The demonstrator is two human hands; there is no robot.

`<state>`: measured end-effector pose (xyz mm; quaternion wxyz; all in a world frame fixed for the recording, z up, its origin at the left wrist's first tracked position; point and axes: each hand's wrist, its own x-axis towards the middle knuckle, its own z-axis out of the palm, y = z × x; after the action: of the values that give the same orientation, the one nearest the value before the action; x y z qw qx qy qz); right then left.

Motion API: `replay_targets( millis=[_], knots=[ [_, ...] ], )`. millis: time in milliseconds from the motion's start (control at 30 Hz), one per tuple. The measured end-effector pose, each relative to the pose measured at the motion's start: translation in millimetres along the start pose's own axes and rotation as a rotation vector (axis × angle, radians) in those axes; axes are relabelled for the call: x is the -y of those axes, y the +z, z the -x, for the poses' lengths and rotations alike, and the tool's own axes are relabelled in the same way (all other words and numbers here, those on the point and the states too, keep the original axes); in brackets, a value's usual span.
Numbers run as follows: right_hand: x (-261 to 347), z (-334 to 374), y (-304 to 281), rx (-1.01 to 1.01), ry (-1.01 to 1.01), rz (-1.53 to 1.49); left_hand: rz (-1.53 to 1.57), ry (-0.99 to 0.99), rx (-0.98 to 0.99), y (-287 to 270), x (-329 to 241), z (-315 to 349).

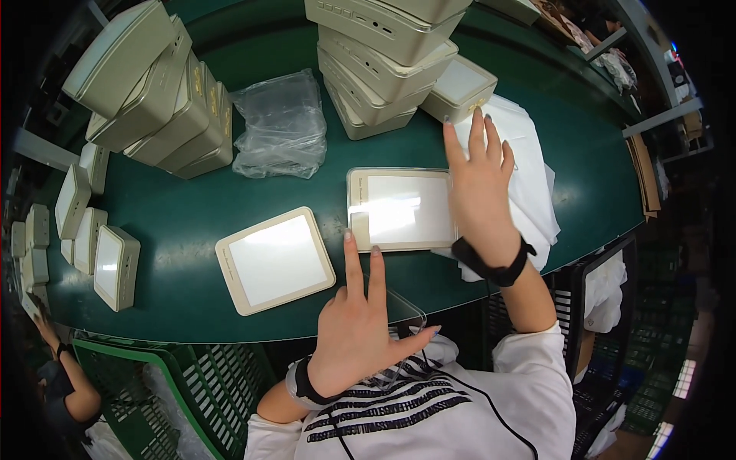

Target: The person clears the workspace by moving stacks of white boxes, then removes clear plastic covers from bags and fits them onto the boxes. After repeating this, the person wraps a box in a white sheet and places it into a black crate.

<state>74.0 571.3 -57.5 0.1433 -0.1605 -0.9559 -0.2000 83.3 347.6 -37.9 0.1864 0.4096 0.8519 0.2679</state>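
A beige-framed panel (406, 211) with a glossy white face lies in front of me, its edges ringed by what looks like a clear cover. My left hand (356, 322) is open, with two fingertips at the panel's near edge and the thumb pointing right. Beside that thumb shows the edge of a clear plastic piece (410, 307), partly hidden by the hand. My right hand (481, 180) is open with fingers spread, reaching over white sheets (529, 184) at the panel's right side. Left of the panel lies a second beige-framed panel (276, 261), slightly turned.
Beige device boxes stand in a left stack (165, 115) and a middle stack (372, 69). Clear plastic bags (280, 126) lie between them. Several small devices (116, 268) stand at far left, near a co-worker's hand (46, 330). A green crate (138, 368) sits below the table edge.
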Motion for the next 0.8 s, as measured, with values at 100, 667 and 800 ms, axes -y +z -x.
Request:
replay_targets(
  millis=[100, 667, 800],
  knots=[
    [-20, 1, -15, 0.071, -0.298, -0.570, -0.032, 0.032, -0.016, 3, 1, -1],
    [-57, 27, -21, 0.393, -0.236, -0.958, 0.007, 0.185, -0.022, -71, 16, 16],
    [-55, 29, -22, 0.421, -0.279, -1.002, 0.169, 0.067, 0.073, -125, 24, 7]
  ],
)
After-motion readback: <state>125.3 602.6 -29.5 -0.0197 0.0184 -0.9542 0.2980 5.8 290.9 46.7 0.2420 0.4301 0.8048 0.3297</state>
